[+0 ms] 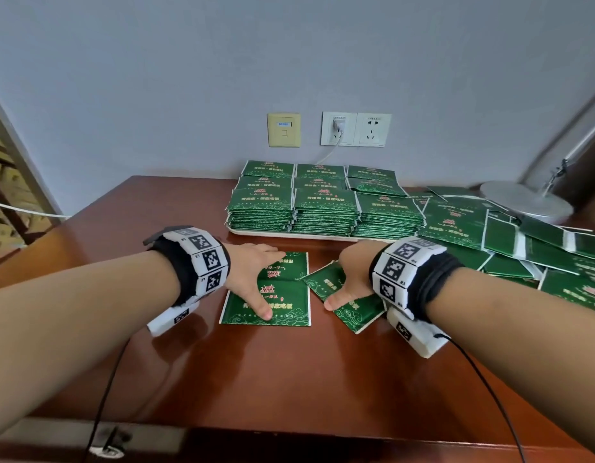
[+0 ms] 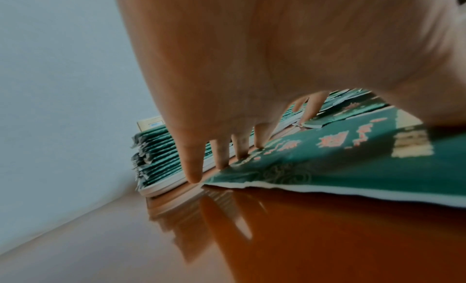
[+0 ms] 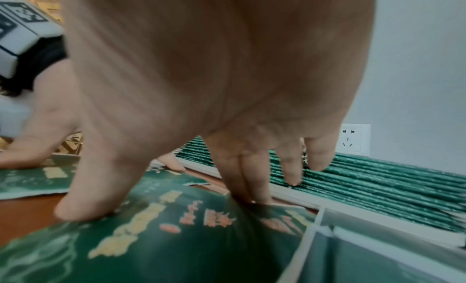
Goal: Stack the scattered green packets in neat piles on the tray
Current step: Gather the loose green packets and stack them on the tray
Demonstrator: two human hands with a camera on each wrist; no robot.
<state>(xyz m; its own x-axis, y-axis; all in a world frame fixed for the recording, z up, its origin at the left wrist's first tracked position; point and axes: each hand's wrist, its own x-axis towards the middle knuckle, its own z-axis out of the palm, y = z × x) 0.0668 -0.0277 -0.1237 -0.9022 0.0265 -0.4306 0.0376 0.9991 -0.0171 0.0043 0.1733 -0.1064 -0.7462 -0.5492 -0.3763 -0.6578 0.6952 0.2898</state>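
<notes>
Your left hand (image 1: 252,275) and right hand (image 1: 351,279) lie spread, fingers flat, each pressing a green packet (image 1: 282,295) at frame centre. Above them, the tray (image 1: 256,232) holds stacked piles; a lamp base (image 1: 526,202) sits upper right on the brown counter (image 1: 289,379).

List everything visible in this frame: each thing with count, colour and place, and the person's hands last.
Stacked packets: several piles, green, on the tray.
Tray: one, white, at the table's back.
Scattered packets: many, green, right of the tray.
Table: one, reddish-brown.
Lamp base: one, silver, back right.
Wall sockets: white, above the tray.
Left hand: flat on a packet pile.
Right hand: pressing a tilted packet.
</notes>
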